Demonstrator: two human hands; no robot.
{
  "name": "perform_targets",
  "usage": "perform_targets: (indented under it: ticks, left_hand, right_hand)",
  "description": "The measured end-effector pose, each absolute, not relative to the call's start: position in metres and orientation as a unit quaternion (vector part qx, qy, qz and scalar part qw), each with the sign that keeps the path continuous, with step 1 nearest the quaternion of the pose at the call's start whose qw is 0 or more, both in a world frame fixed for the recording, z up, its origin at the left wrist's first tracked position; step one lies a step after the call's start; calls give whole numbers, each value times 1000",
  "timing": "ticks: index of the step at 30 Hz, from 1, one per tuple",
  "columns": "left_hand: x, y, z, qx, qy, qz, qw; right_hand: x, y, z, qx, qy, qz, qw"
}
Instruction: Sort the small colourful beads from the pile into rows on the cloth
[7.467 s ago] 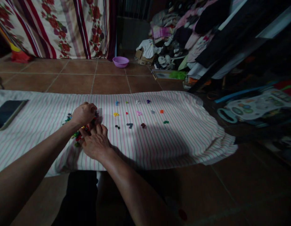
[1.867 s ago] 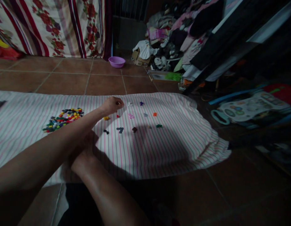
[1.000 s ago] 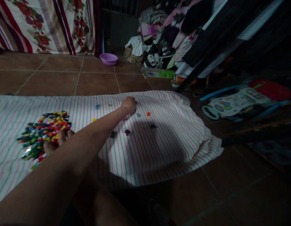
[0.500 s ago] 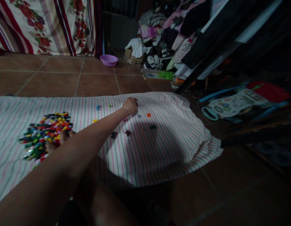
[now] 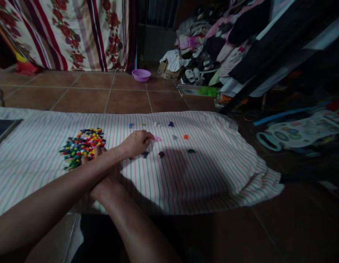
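My left hand (image 5: 138, 142) reaches across the striped cloth, its fingers pinched together beside a small cluster of pink pieces (image 5: 157, 138). Whether anything is between the fingertips is too small to see. Under the left forearm my right arm crosses. My right hand (image 5: 96, 152), partly hidden by that forearm, rests with fingers apart at the near edge of a pile of small multicoloured plastic pieces (image 5: 79, 146). Small single-colour groups lie around my left hand: dark purple (image 5: 171, 124), white (image 5: 156, 124), blue (image 5: 130, 125), grey (image 5: 174, 137), orange (image 5: 186, 137), dark brown (image 5: 161, 154) and dark green (image 5: 191, 151).
The striped cloth (image 5: 213, 175) covers a long low surface. A dark flat object (image 5: 5, 128) lies at its left end. Beyond, on the tiled floor, are a purple basin (image 5: 141, 75), a cardboard box (image 5: 169, 72) and heaped clothes. A child's activity panel (image 5: 292, 131) stands right.
My left hand has drawn back from the far dark purple group to the pink pieces. My right hand stays at the pile. The view has shifted left.
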State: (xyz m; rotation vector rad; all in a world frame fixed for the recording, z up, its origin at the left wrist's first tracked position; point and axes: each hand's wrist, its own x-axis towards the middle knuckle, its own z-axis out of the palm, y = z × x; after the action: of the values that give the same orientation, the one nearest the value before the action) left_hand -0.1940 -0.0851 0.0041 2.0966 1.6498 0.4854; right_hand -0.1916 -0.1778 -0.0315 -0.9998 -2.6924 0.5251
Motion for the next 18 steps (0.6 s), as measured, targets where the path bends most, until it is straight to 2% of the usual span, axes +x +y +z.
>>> perform_targets:
  ticks: [2,4,8,11,18]
  left_hand:
    - [-212,-122,3,755,601,157,211]
    - [-236,-155,1,730,647,157,156]
    - [-298,-196,-11,708,684,154,83]
    - [-338,-209,-21,657,738,153,28]
    - [-362,-210,-31,611,777,150,27]
  right_hand:
    - [-191,-184,-26,-332,-919,197,78]
    - [-192,-190,-24,-337,-916,213,48]
    - [-195,-201,-30,-336,-916,212,57]
    - [-190,-206,-35,-327,-919,210,67]
    - [-179,-207,-34,-321,-922,203,79]
